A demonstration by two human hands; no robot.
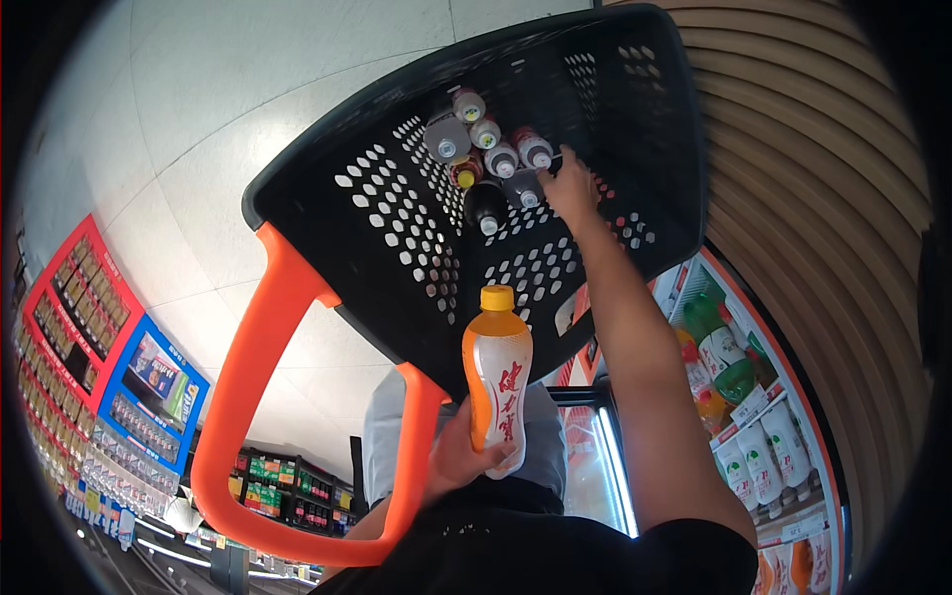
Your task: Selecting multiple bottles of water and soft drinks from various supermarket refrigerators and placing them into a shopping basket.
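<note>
A black perforated plastic shopping basket (297,171) with an orange handle (230,416) is before me. My left hand (465,450) is closed round the lower part of an orange drink bottle (497,387) with a yellow cap, held upright near my body. Deep in the basket my right hand (573,186) reaches to a bottle with a red and white label (529,145); its fingers are beside that bottle, and whether they grip it is unclear. Several other bottles stand close together there, among them a dark bottle with a white cap (485,208) and a yellow-capped one (465,172).
At the right a drinks cooler (777,401) holds green bottles (718,349) and white-labelled bottles (758,454), beside a ribbed brown wall (818,186). Red and blue display stands (152,394) are at the left, with dark store shelves (294,483) low in view. Pale floor tiles (186,134) surround the basket.
</note>
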